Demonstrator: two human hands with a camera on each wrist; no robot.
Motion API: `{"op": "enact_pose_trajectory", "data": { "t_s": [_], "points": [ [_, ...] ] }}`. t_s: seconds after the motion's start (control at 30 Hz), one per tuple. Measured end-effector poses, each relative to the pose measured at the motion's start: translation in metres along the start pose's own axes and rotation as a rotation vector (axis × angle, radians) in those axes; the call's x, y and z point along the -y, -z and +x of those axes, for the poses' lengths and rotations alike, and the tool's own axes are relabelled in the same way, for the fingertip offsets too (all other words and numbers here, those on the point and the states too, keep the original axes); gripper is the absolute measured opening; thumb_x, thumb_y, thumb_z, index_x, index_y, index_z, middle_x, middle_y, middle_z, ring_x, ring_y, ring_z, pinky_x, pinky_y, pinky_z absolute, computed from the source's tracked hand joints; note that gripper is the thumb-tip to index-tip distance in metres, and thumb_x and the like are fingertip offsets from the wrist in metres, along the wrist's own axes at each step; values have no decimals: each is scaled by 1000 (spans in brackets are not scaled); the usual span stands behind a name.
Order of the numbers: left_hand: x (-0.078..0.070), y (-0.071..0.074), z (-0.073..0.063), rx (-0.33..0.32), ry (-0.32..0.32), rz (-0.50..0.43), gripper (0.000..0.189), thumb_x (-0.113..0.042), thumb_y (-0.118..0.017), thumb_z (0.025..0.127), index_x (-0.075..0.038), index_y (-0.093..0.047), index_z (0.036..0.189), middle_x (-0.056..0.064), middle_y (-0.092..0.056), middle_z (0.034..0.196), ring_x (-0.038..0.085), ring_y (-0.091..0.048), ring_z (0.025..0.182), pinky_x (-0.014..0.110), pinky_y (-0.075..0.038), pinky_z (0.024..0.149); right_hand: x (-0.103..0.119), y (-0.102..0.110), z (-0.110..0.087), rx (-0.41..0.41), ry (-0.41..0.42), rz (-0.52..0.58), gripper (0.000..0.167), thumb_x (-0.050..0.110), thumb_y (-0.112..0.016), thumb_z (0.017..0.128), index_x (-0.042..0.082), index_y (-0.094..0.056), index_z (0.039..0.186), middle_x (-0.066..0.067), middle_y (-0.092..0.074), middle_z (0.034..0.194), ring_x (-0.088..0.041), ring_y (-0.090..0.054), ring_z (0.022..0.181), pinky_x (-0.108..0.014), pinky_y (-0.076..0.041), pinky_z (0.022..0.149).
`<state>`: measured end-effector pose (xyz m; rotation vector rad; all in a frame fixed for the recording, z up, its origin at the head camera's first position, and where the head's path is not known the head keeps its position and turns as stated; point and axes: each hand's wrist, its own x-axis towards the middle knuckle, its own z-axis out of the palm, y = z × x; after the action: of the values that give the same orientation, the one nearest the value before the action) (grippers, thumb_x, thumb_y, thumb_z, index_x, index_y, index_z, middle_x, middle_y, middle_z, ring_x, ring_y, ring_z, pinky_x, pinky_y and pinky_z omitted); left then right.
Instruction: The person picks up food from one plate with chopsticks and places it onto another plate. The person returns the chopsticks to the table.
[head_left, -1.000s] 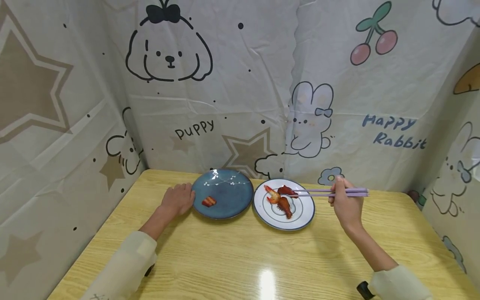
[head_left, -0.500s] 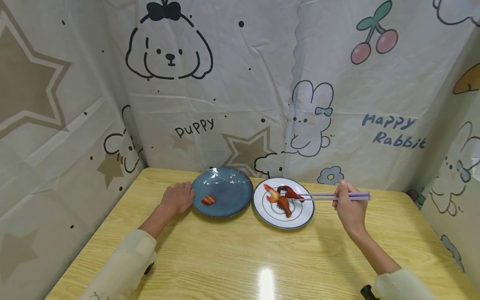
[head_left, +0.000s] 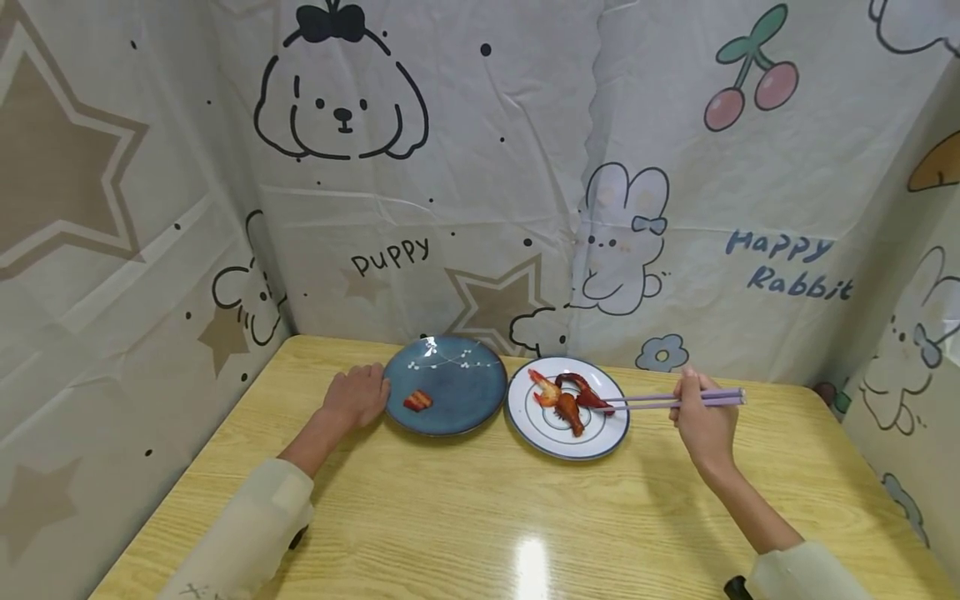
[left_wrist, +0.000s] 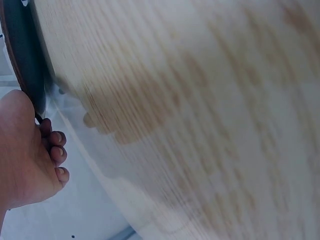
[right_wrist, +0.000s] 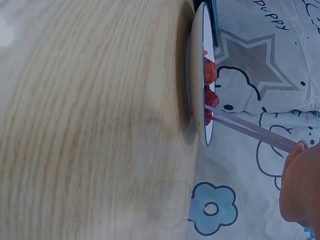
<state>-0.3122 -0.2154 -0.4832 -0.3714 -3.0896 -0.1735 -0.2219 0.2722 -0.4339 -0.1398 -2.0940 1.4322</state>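
Observation:
My right hand holds a pair of lilac chopsticks. Their tips touch a dark red curled food piece on the white blue-rimmed plate. Beside it lie an orange shrimp-like piece and a brown-red drumstick-like piece. The right wrist view has the chopsticks reaching over the plate's rim to the red food. My left hand grips the left rim of the blue plate, thumb against the edge and fingers curled in the left wrist view. A small striped, meat-like piece lies on that plate.
Both plates stand side by side near the back edge of a light wood table. Right behind them hangs a printed cloth, which also closes off the left and right sides.
The chopstick tips and the dark red piece have shifted right and slightly nearer on the white plate. My right hand moved a little right and down. The left hand stays put.

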Motion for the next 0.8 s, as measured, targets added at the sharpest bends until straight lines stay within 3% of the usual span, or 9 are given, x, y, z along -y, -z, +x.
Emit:
{"op": "enact_pose_trajectory", "data": {
  "t_s": [0.3, 0.5, 0.67, 0.8],
  "points": [
    [-1, 0, 1, 15, 5, -14, 32, -24, -34, 105, 3, -51, 107, 20, -58, 104, 39, -55, 101, 54, -41, 82, 4, 3, 0, 26, -93, -27, 46, 32, -45, 106, -2, -57, 79, -7, -56, 56, -10, -53, 46, -22, -43, 43],
    [1, -1, 1, 7, 10, -4, 33, -25, -35, 105, 4, -51, 107, 19, -58, 100, 38, -55, 97, 54, -42, 81, 12, 1, 5, 29, -117, 19, 44, 29, -43, 106, -5, -58, 83, -8, -57, 58, -10, -54, 48, -23, -46, 46],
    [1, -1, 0, 10, 16, -10, 34, -25, -34, 105, 4, -52, 108, 19, -58, 102, 38, -55, 98, 54, -41, 81, 21, -4, 7, 60, -66, 57, 44, 29, -46, 106, -5, -58, 81, -7, -56, 57, -12, -54, 49, -22, -46, 46],
    [0, 0, -1, 12, 11, -10, 33, -25, -35, 105, 4, -51, 108, 20, -58, 102, 39, -55, 99, 54, -41, 82, 26, -12, 5, 152, 3, 130, 42, 25, -47, 107, -5, -56, 79, -9, -54, 57, -11, -52, 48, -23, -46, 47]
  ]
}}
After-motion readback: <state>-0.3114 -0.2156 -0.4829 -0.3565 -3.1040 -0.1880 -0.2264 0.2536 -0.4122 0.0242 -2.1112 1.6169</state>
